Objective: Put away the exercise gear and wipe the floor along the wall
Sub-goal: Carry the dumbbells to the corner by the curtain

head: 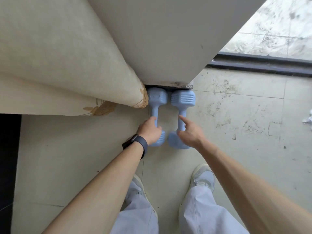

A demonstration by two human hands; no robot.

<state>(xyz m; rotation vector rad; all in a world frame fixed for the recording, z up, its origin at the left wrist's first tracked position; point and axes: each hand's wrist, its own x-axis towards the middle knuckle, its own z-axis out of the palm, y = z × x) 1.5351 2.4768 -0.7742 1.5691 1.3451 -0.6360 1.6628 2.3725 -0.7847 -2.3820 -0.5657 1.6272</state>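
Two light blue dumbbells lie side by side on the tiled floor, their far heads against the foot of the wall. My left hand (150, 130) curls around the handle of the left dumbbell (156, 98), hiding the handle's near part. My right hand (190, 132) is spread over the handle of the right dumbbell (183, 99); its index finger is straight along the handle and its thumb lies beside it. Both dumbbells rest on the floor.
A beige curtain (67, 65) hangs at the left, its hem touching the left dumbbell. The wall pillar (160, 39) stands straight ahead. A dark sliding-door track (261, 64) runs at the right. The floor (244, 115) is scuffed and dirty. Something white and crumpled (308, 119) lies at the right edge.
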